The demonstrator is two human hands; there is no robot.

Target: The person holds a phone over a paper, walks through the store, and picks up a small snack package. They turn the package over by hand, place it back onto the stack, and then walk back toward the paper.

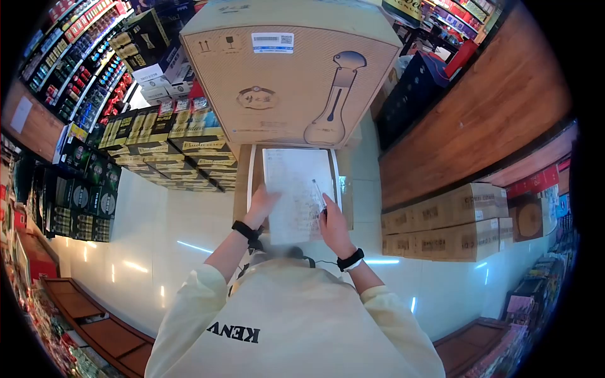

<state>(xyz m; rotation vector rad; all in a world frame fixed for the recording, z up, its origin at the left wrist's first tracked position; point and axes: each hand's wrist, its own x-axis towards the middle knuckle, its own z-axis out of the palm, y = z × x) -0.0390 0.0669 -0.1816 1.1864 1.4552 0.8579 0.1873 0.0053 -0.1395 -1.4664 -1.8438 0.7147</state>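
White sheets of paper (287, 220) with faint handwriting lie over a flat board with a white edge (337, 165), in front of me. At the paper's left edge is my left hand (263, 206), closed on that edge; motion smears its fingers somewhat. My right hand (335, 228) is closed around a slim pen (316, 188), whose tip end points up across the right side of the paper. The lower part of the sheet is blurred. Both wrists wear black bands.
A large cardboard carton (283, 82) stands just beyond the paper. Stacked beer cases (173, 142) are on the left, with stocked shelves (82, 69) behind. Long brown cartons (435, 230) sit on the floor to the right, beside a wooden panel (472, 113).
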